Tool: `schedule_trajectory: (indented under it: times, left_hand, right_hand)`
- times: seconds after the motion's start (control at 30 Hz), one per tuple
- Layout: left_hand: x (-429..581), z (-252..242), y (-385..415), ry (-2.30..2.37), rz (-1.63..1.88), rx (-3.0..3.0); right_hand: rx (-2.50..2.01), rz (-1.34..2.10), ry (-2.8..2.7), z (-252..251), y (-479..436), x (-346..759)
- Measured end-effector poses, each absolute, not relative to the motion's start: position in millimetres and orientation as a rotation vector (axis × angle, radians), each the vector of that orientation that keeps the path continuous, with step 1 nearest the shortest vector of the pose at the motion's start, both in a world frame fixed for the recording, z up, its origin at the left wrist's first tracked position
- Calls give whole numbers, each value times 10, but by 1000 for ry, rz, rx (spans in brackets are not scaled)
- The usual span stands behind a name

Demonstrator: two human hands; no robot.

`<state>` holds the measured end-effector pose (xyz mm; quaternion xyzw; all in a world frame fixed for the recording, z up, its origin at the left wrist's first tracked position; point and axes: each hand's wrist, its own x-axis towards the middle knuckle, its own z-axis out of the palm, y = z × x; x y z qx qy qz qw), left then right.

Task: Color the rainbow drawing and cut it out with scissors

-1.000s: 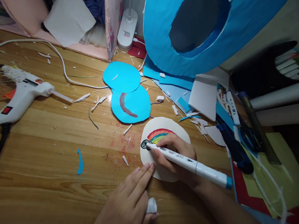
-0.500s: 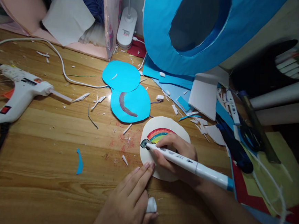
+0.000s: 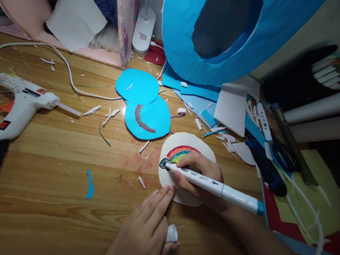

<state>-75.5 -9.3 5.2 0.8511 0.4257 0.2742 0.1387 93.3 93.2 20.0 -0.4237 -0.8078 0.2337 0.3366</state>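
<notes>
My right hand (image 3: 200,177) grips a white marker (image 3: 220,191) with a blue end, its tip on a dark patch at the left edge of a cream paper disc (image 3: 186,142). A rainbow (image 3: 179,152) is drawn on the disc just above my fingers. My left hand (image 3: 147,228) lies on the wooden table (image 3: 49,196), two fingertips stretched flat onto the disc's lower edge. Its lower fingers curl round a small white marker cap (image 3: 172,234).
Two cyan paper ovals (image 3: 144,102) lie beyond the disc, one with a grey arc. A white glue gun (image 3: 18,104) with black cord rests at left. A big blue paper ring (image 3: 224,33) stands behind. Paper scraps, scissors (image 3: 269,163) and card sheets crowd the right.
Nothing has visibly changed apart from a slight shift of the camera; both hands and the marker stay in place.
</notes>
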Motion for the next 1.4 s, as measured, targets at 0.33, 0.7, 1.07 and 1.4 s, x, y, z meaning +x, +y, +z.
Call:
schedule_trajectory:
  times: [0.33,0.7,1.07,1.4]
  left_hand:
    - [-764,55,-107,1233,789,2456]
    - [-761,58,-96,1224,784,2452]
    - [-760,73,-107,1234,760,2453]
    - [-774,43,-106,1208,739,2460]
  right_hand:
    - [-1032,649,-2116,177,919,930]
    - [-1113,638,-2081,178,911,919]
    - [-1089,663,-2094,186,917,902]
    - [-1062,704,-2106,207,925,900]
